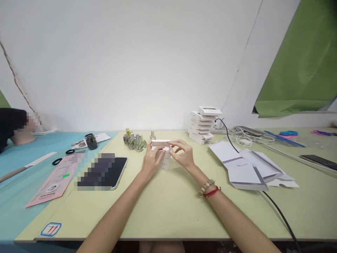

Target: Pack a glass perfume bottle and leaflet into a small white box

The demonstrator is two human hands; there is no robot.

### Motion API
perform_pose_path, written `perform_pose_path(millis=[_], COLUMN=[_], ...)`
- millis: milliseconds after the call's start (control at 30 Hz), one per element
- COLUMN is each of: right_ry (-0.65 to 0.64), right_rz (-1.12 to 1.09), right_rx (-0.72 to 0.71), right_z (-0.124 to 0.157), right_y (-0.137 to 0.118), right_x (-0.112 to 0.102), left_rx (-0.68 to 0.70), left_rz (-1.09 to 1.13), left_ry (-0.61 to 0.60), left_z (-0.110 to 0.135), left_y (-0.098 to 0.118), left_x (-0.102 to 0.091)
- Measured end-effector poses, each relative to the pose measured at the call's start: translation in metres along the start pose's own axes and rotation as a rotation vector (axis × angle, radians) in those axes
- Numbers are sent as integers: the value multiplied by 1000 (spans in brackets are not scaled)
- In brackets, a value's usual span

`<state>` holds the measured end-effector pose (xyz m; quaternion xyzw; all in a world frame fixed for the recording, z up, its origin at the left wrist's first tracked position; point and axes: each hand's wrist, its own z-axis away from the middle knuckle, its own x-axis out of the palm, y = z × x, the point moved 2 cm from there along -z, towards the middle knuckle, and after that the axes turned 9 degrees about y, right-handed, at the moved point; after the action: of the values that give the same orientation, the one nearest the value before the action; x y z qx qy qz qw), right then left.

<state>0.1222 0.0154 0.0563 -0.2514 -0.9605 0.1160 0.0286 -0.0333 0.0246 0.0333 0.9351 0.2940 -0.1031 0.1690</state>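
A small white carton (162, 154) stands upright on the pale green table (168, 207) in front of me. My left hand (151, 161) wraps its left side, fingers closed on it. My right hand (183, 153) pinches the carton's top flap from the right. The right wrist wears a bead bracelet and a red string. Behind the carton stand several small glass perfume bottles (134, 141) with metal caps, one more (152, 135) a little to their right.
A stack of white boxes (203, 125) stands at the back. Flat unfolded cartons (247, 167) lie to the right, crossed by a black cable (279, 211). A tablet (116, 170), pink packets (54, 181) and a dark jar (91, 141) lie left. Another person's arm (15, 128) rests far left.
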Motion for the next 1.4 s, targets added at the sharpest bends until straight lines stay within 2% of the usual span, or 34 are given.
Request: perform_pose_path(millis=[200,367,467,533,633,833,1033,1267,1400], right_ry=[-18,-13,-17,-84,-145,-103,-102,-90,-98], right_rz=[26,6,-39,-93,-169,-223,-222,-220,-228], right_rx=[-27,100,159,175,216,279,265,282,291], right_z=[5,3,0,-2,-2,-1,-2,-1,-1], right_y=[2,2,0,-2,-2,4,5,6,7], right_x=[5,5,5,6,7,9,9,10,10], left_rx=[73,132,173,185,217,304,369,319,348], left_rz=[-16,8,29,16,-44,-278,-263,-221,-184], left_ry=[72,192,200,190,204,325,289,255,242], left_z=[-1,-1,-3,-4,-5,-2,0,-1,0], left_y=[1,0,0,-1,0,3,-3,-3,-1], left_x=[-2,-4,-5,-5,-7,-10,-8,-7,-6])
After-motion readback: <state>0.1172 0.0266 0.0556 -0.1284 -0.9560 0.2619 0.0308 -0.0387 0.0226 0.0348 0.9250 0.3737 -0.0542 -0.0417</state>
